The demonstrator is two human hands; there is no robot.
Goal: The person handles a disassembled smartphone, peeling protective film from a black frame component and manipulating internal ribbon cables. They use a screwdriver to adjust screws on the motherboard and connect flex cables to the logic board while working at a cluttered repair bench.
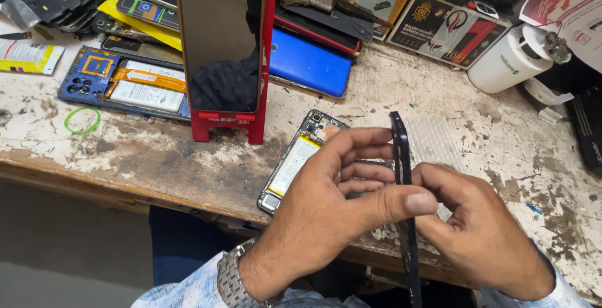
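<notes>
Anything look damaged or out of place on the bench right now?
Two phones lie opened, batteries exposed: a black one behind the left hand, a blue one at the far left. The white worktop is badly chipped and stained.

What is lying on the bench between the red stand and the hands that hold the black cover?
In the head view, an opened phone with its pale battery showing lies between the red stand and the left hand; the fingers partly cover its right side.
</notes>
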